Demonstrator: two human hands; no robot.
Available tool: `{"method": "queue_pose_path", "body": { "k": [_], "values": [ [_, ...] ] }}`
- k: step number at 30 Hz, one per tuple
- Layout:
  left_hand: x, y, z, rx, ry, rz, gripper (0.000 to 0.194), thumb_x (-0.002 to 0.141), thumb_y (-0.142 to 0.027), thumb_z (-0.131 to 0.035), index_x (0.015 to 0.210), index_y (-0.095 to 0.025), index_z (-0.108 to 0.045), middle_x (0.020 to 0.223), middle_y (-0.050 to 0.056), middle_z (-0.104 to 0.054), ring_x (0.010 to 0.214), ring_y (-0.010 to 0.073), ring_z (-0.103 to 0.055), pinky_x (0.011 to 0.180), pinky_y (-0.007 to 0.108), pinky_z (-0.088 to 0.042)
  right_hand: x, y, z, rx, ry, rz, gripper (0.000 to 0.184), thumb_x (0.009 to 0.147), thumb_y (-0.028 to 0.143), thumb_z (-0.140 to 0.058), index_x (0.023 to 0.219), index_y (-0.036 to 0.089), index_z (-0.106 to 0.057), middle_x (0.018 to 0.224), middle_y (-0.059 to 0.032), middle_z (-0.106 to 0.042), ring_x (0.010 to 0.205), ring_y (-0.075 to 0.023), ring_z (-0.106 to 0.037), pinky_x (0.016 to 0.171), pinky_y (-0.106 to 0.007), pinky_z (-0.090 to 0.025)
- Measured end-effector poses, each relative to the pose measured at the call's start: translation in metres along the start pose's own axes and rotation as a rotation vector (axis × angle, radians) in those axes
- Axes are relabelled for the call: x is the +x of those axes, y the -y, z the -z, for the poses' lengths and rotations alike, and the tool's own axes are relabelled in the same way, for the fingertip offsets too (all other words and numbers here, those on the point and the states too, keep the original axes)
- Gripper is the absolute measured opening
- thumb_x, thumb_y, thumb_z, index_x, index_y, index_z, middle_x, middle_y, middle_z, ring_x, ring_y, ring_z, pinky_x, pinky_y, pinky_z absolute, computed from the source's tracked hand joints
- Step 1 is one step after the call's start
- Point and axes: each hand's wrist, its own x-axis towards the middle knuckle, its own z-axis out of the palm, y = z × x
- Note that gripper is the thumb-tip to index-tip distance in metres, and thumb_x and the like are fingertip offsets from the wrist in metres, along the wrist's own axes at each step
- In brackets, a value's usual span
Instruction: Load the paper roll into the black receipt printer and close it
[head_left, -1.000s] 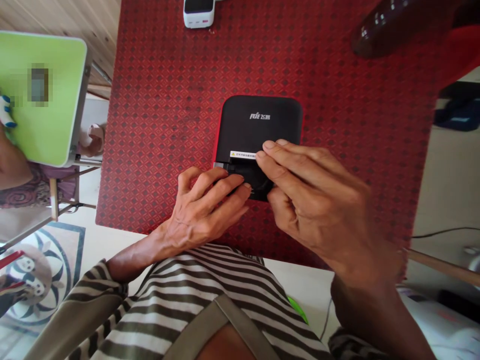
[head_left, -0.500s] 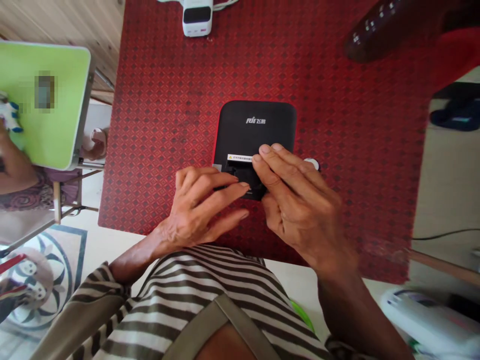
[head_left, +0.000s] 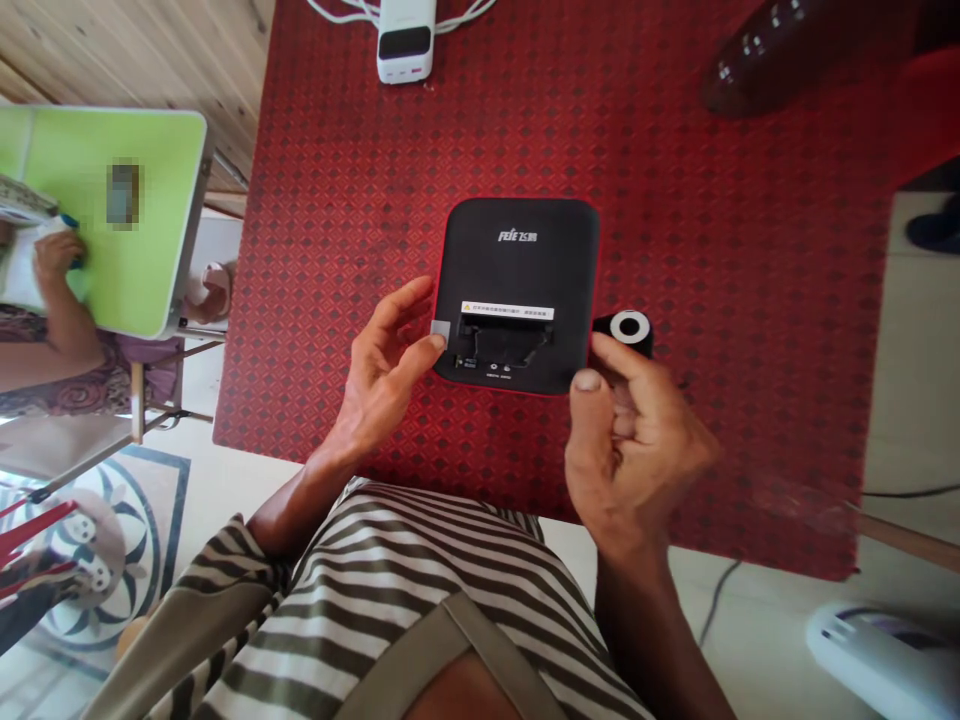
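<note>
Moved since last frame: both hands off the open black recess (head_left: 510,345), now at the side edges; black rounded-rectangle plastic device with red rim (head_left: 517,270) uncovered across its top.
Shirt: olive-and-white striped fabric (head_left: 375,590), nearest the camera, in front of the desk edge.
Left hand: bare left hand (head_left: 379,375) at the device's left edge; thumb tip at the small grey square tab (head_left: 441,331), fingers half bent alongside; cannot tell if they grip.
Right hand: bare right hand (head_left: 637,440) at the device's lower right corner; index finger near the right edge, thumb just by the corner, other fingers curled; grip cannot be told.
Device: between the hands, over the near half of the red desk with dark diamond pattern (head_left: 360,180); cannot tell if flat or slightly raised. Recess toward the person, white printed strip with yellow warning triangle (head_left: 508,311) just above it, pale FEIE lettering farther up.
Round item: small white ring with dark centre (head_left: 616,327), black part around it, just beyond the right hand, right of the device.
Far side: white block-shaped gadget with black screen (head_left: 406,45), white cables beside it; dark brown glossy bottle-like object (head_left: 772,50) far right.
Left of desk: lime-green flat top with pale rim (head_left: 150,280); another person's hand (head_left: 58,250) over it.
</note>
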Motion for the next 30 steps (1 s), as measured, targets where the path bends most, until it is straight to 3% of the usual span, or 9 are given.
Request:
{"method": "queue_pose_path", "body": {
  "k": [6, 9, 15, 19, 21, 24, 28, 30],
  "values": [
    [0.001, -0.003, -0.009, 0.045, -0.001, -0.007, 0.067, 0.125, -0.073, -0.072, 0.181, -0.036, -0.063, 0.175, 0.013, -0.084, 0.155, 0.0346, -0.086, 0.121, 0.050, -0.073, -0.006, -0.005, -0.007, 0.048, 0.031, -0.022, 0.039, 0.130, 0.045, -0.063, 0.144, 0.027, -0.095, 0.126, -0.0127, -0.101, 0.103, -0.0329, -0.099, 0.090, -0.046, -0.082],
    [0.000, -0.002, -0.011, -0.010, -0.021, 0.004, 0.065, 0.123, -0.068, -0.076, 0.179, -0.036, -0.064, 0.175, 0.012, -0.084, 0.156, 0.0339, -0.085, 0.121, 0.048, -0.072, -0.008, -0.009, -0.008, 0.026, 0.041, -0.001, 0.041, 0.131, 0.044, -0.060, 0.146, 0.029, -0.095, 0.126, -0.0128, -0.101, 0.106, -0.0340, -0.099, 0.092, -0.048, -0.080],
    [0.000, -0.016, -0.019, -0.166, -0.110, 0.108, 0.055, 0.116, -0.051, -0.085, 0.169, -0.037, -0.077, 0.161, 0.007, -0.090, 0.128, 0.0281, -0.089, 0.106, 0.041, -0.071, -0.016, -0.011, -0.016, 0.128, 0.041, -0.074, 0.051, 0.135, 0.055, -0.054, 0.145, 0.029, -0.097, 0.124, -0.0114, -0.100, 0.105, -0.0331, -0.096, 0.091, -0.047, -0.075],
    [0.001, -0.027, -0.026, -0.226, -0.166, 0.149, 0.050, 0.112, -0.041, -0.087, 0.161, -0.036, -0.083, 0.157, 0.005, -0.092, 0.135, 0.0302, -0.087, 0.108, 0.041, -0.071, -0.022, -0.012, -0.018, 0.211, 0.073, -0.141, 0.053, 0.135, 0.062, -0.054, 0.147, 0.031, -0.095, 0.128, -0.0104, -0.099, 0.109, -0.0330, -0.094, 0.093, -0.048, -0.073],
    [0.001, -0.028, -0.028, -0.226, -0.193, 0.151, 0.049, 0.111, -0.039, -0.086, 0.159, -0.036, -0.084, 0.155, 0.004, -0.092, 0.132, 0.0300, -0.087, 0.107, 0.042, -0.072, -0.025, -0.014, -0.018, 0.234, 0.091, -0.155, 0.052, 0.134, 0.063, -0.056, 0.145, 0.031, -0.095, 0.120, -0.0087, -0.097, 0.102, -0.0308, -0.091, 0.088, -0.046, -0.071],
    [0.002, -0.027, -0.030, -0.198, -0.211, 0.160, 0.047, 0.112, -0.041, -0.086, 0.158, -0.036, -0.083, 0.153, 0.005, -0.093, 0.128, 0.0300, -0.088, 0.105, 0.042, -0.071, -0.026, -0.016, -0.018, 0.246, 0.093, -0.148, 0.049, 0.133, 0.062, -0.058, 0.141, 0.031, -0.095, 0.107, -0.0061, -0.093, 0.089, -0.0273, -0.084, 0.080, -0.042, -0.065],
    [0.000, -0.024, -0.030, -0.161, -0.193, 0.139, 0.048, 0.115, -0.045, -0.086, 0.161, -0.036, -0.080, 0.160, 0.007, -0.091, 0.128, 0.0300, -0.089, 0.108, 0.043, -0.072, -0.024, -0.018, -0.019, 0.253, 0.114, -0.142, 0.050, 0.133, 0.063, -0.059, 0.138, 0.029, -0.095, 0.103, -0.0060, -0.092, 0.084, -0.0263, -0.082, 0.077, -0.041, -0.064],
    [0.000, -0.021, -0.029, -0.135, -0.187, 0.094, 0.047, 0.117, -0.047, -0.084, 0.162, -0.036, -0.079, 0.162, 0.007, -0.090, 0.138, 0.0317, -0.088, 0.115, 0.046, -0.072, -0.022, -0.019, -0.016, 0.257, 0.117, -0.137, 0.053, 0.133, 0.064, -0.056, 0.139, 0.029, -0.095, 0.109, -0.0075, -0.095, 0.089, -0.0279, -0.087, 0.078, -0.042, -0.067]
  ]
}}
